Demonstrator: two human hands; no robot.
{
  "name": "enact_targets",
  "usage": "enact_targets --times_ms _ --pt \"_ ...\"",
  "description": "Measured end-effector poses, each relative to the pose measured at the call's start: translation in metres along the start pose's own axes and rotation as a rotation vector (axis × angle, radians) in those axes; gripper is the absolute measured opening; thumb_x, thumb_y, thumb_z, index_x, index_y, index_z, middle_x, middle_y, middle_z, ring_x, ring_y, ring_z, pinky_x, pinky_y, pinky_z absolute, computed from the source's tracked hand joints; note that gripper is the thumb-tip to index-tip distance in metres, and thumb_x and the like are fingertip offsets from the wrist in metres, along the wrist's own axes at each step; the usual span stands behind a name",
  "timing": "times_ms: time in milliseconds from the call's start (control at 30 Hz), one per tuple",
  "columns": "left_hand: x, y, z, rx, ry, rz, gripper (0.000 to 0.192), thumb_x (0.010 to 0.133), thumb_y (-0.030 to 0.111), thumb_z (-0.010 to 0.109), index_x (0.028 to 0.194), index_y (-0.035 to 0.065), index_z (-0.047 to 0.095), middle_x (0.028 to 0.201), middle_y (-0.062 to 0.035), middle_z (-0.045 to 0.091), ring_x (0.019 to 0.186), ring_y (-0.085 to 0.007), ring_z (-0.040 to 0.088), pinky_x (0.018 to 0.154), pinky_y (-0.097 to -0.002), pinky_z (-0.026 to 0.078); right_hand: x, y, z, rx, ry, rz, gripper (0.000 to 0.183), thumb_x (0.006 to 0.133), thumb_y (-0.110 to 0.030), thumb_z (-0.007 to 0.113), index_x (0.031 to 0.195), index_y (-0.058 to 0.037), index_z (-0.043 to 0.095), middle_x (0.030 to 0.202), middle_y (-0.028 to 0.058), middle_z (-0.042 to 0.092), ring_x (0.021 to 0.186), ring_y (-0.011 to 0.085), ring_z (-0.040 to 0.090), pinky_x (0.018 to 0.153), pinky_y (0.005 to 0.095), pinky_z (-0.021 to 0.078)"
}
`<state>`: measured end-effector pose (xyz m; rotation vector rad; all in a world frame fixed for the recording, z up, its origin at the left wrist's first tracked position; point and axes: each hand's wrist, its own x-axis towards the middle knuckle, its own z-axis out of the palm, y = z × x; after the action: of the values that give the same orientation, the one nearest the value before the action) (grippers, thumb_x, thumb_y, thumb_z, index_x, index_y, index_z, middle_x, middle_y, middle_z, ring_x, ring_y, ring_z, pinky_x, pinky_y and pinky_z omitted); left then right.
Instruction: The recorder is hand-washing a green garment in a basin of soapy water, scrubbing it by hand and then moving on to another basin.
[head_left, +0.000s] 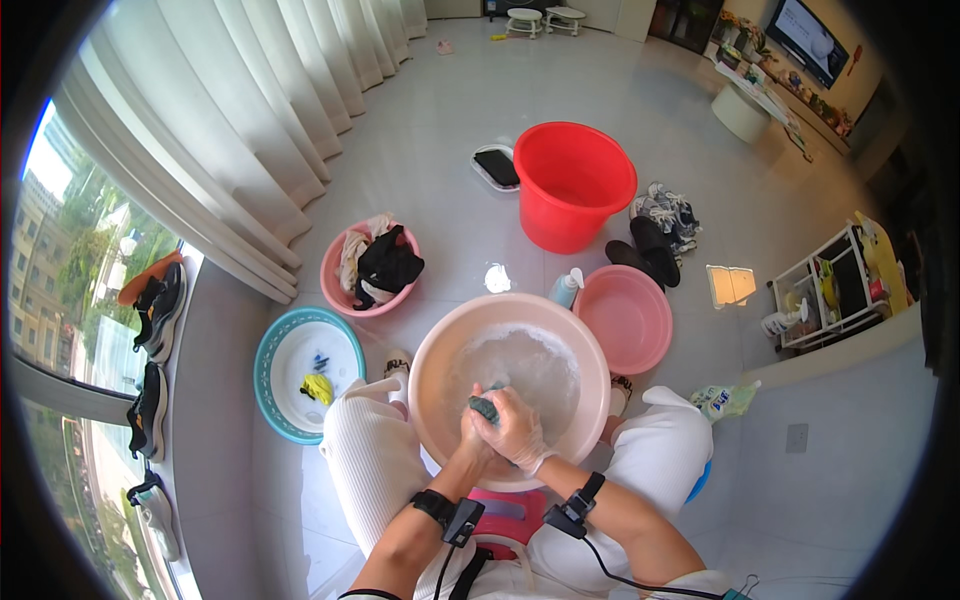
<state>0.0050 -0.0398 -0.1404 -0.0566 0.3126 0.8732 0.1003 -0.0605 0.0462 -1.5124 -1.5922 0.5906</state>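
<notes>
My left hand (474, 439) and my right hand (519, 426) are pressed together around a wet dark grey-green cloth (484, 409). Part of the cloth bulges out between the fingers, and the rest is hidden by the hands. A thin clear glove covers my right hand. Both hands are over the near half of a large pale pink plastic basin (429, 337). Cloudy, sudsy water (544, 382) fills its lower part, with white foam along the far edge.
A pump bottle (566, 286) and a pink basin (626, 319) stand beyond the large basin, near a red bucket (555, 217). On the left are a pink basin of clothes (388, 262) and a teal-rimmed basin (271, 409) holding a yellow cloth (318, 388). Shoes (150, 409) line the windowsill.
</notes>
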Motion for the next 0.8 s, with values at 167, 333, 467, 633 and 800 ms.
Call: enact_targets --times_ms 167,333,467,633,800 --pt "-0.014 -0.018 0.128 0.275 0.6 0.142 0.039 0.096 0.041 0.044 0.1 0.0045 0.058 0.095 -0.0082 0.061 0.084 -0.0203 0.059 0.077 -0.0343 0.049 0.012 0.041 -0.016 -0.139 -0.004 0.071 0.018 0.087 -0.028 0.057 0.085 -0.01 0.057 0.07 0.0133 0.059 0.066 0.0344 0.06 0.058 0.0435 0.0484" --pt "-0.007 -0.004 0.118 0.967 0.679 0.342 0.036 0.091 0.031 0.055 0.111 0.0007 0.052 0.101 -0.0111 0.057 0.092 -0.02 0.055 0.082 -0.0351 0.046 0.024 0.084 -0.023 -0.371 0.047 0.196 0.023 0.09 -0.032 0.052 0.098 -0.0108 0.056 0.092 0.0152 0.057 0.078 0.0357 0.059 0.066 0.0471 0.0478" --pt "-0.01 0.01 0.095 1.202 0.817 0.503 0.056 0.081 0.02 0.063 0.13 0.0025 0.042 0.127 -0.0179 0.043 0.116 -0.0263 0.043 0.097 -0.0355 0.036 0.024 0.079 -0.029 -0.632 -0.046 0.26 0.054 0.085 -0.041 0.057 0.129 -0.0142 0.044 0.118 0.0199 0.048 0.106 0.0393 0.051 0.086 0.0442 0.0444" --pt "-0.002 -0.004 0.12 0.768 0.674 0.35 0.064 0.086 0.041 0.056 0.137 0.0071 0.038 0.134 -0.0133 0.045 0.122 -0.0282 0.043 0.101 -0.0399 0.034 0.004 0.08 -0.006 -0.198 -0.116 0.379 0.077 0.075 -0.039 0.071 0.136 -0.0048 0.037 0.127 0.0272 0.044 0.114 0.0444 0.046 0.097 0.0437 0.0389" --pt "-0.004 0.014 0.1 0.379 0.549 -0.053 0.057 0.086 0.057 0.051 0.118 0.0103 0.052 0.111 -0.0101 0.058 0.101 -0.0258 0.056 0.089 -0.0402 0.045 -0.012 0.049 0.02 0.202 -0.019 0.379 0.046 0.08 -0.03 0.068 0.115 -0.0051 0.052 0.107 0.0192 0.059 0.098 0.0356 0.058 0.083 0.0406 0.0467"
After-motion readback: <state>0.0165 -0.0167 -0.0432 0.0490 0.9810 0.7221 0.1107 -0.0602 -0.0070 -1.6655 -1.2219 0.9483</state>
